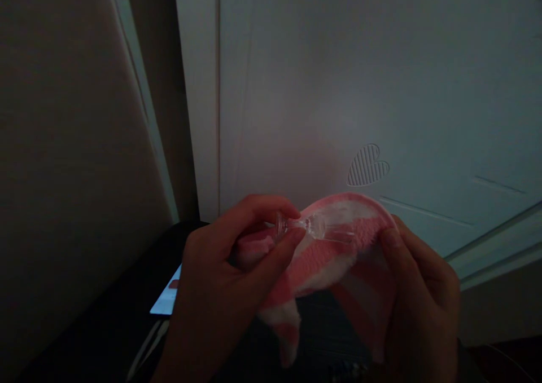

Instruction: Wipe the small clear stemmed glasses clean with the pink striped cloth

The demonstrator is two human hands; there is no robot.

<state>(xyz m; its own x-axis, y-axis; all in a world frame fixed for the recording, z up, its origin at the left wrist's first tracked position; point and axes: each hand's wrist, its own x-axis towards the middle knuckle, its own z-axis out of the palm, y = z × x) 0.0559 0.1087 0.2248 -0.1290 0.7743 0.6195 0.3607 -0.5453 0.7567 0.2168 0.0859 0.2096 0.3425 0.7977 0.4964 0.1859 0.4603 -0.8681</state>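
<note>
My left hand (237, 253) is closed, thumb and forefinger pinching a small clear stemmed glass (317, 228) by its narrow stem. The glass lies sideways, its foot toward the left and its bowl toward the right. Behind and beneath it spreads a fluffy pink-and-white striped cloth (313, 264), part of it bunched inside my left palm. My right hand (419, 287) is closed too, gripping the cloth's hemmed edge between thumb and fingers. Loose folds of cloth hang below both hands. Dim light blurs the glass's far rim.
A pale door-like panel (305, 89) with a carved striped heart (368, 166) stands right behind my hands. At lower left, a lit screen (165, 298) lies on a dark surface (114, 309) near white cables (148, 343). A wall (55, 118) rises on the left.
</note>
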